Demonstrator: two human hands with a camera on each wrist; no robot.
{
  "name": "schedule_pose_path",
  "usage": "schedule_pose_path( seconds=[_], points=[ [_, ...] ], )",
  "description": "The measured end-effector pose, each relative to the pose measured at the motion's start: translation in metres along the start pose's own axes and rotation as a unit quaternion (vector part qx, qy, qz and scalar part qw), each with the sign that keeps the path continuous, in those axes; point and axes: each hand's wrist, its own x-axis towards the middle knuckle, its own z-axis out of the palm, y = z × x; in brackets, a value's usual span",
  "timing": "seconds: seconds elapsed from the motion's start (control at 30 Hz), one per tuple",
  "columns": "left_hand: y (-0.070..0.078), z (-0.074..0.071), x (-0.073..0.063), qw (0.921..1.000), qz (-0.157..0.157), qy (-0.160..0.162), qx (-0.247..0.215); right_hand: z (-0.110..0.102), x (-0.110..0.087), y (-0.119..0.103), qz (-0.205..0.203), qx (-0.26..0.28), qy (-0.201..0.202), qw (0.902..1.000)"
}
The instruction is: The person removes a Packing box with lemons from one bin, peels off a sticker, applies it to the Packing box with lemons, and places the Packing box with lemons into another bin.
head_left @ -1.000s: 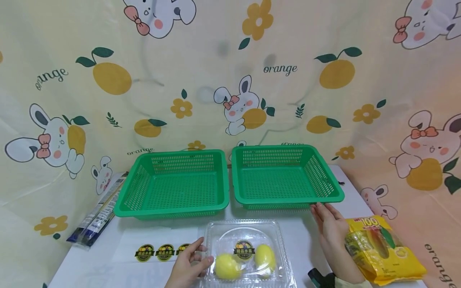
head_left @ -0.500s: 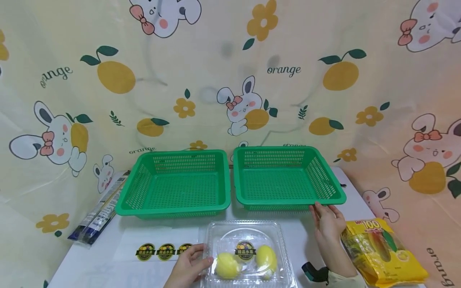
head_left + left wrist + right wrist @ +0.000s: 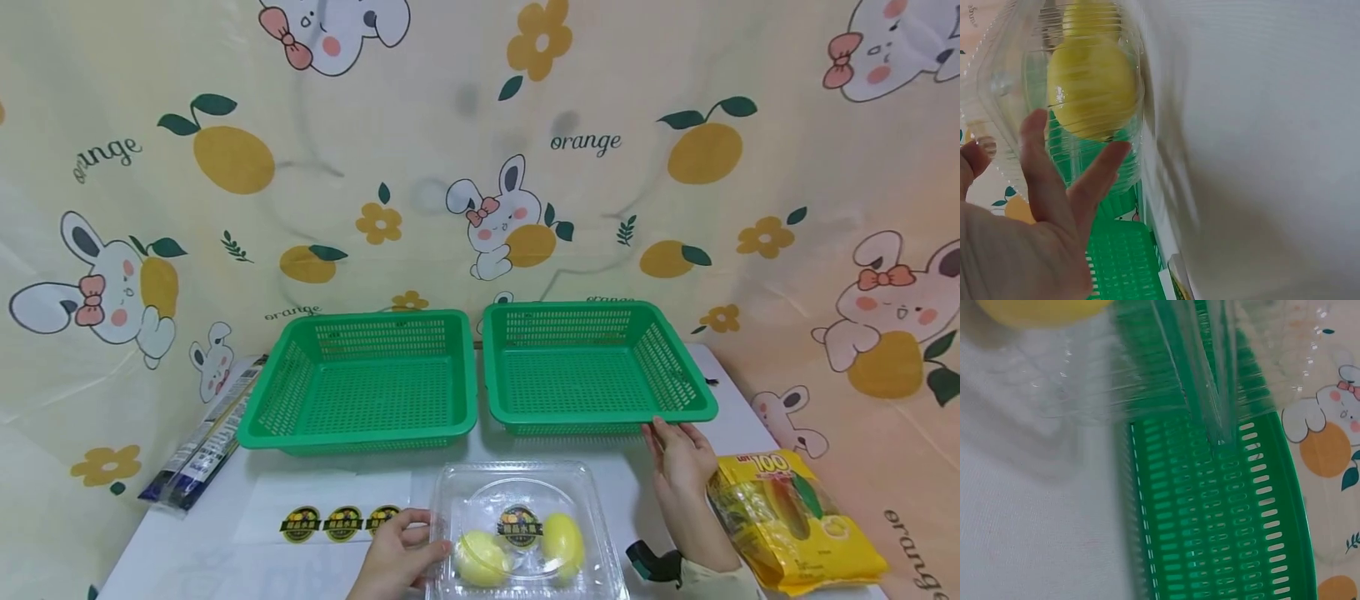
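Observation:
A clear plastic clamshell box (image 3: 450,483) with two smooth yellow fruits (image 3: 563,546) inside stands at the front middle of the table. A round black-and-gold sticker (image 3: 520,525) is on its lid. My left hand (image 3: 401,552) grips the box's left side, thumb and fingers at its edge; in the left wrist view the fingers (image 3: 1044,181) lie against the ribbed wall. My right hand (image 3: 682,471) has its fingers extended, fingertips right at the front rim of the right green basket (image 3: 600,419), holding nothing visible. The right wrist view shows box and basket, but not that hand.
Another green basket (image 3: 360,440) stands to the left. Several matching stickers (image 3: 343,523) lie on a sheet at the front left. A dark-and-silver packet (image 3: 202,450) lies far left; a yellow mango-printed bag (image 3: 798,525) is at the right. A printed curtain (image 3: 480,108) hangs behind.
The left hand and the box with the fruits have shifted slightly to the right in the last half second. The right hand stays at the basket's rim.

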Motion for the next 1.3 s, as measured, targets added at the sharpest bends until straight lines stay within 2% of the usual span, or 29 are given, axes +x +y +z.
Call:
schedule_pose_path(
  seconds=[0.23, 0.33, 0.57, 0.77, 0.9, 1.07, 1.2, 1.3],
  points=[
    [0.01, 0.003, 0.003, 0.9997, 0.002, -0.007, 0.021, 0.0, 0.001, 0.002, -0.007, -0.002, -0.006, 1.0],
    [0.017, 0.004, 0.006, 0.9998, 0.013, -0.001, 0.012, -0.001, 0.001, 0.003, -0.012, -0.007, -0.008, 0.9999],
    [0.04, 0.007, 0.009, 0.9966, 0.069, 0.03, -0.034, 0.001, 0.001, 0.005, -0.016, -0.01, -0.006, 0.9998],
    [0.067, 0.011, 0.017, 0.9918, 0.119, 0.044, -0.016, 0.0, 0.001, 0.007, -0.032, -0.002, -0.007, 0.9995],
    [0.08, 0.014, 0.026, 0.991, 0.127, 0.04, -0.011, -0.001, 0.003, 0.01, -0.048, -0.021, -0.004, 0.9986],
    [0.095, 0.02, 0.039, 0.9899, 0.133, 0.048, -0.006, -0.002, 0.006, 0.01, -0.041, -0.049, 0.009, 0.9979],
    [0.113, 0.026, 0.058, 0.9891, 0.135, 0.058, 0.009, -0.002, 0.008, 0.008, -0.041, -0.093, 0.028, 0.9945],
    [0.127, 0.033, 0.075, 0.9886, 0.137, 0.063, -0.002, 0.0, 0.009, 0.007, -0.039, -0.103, 0.04, 0.9932]
  ],
)
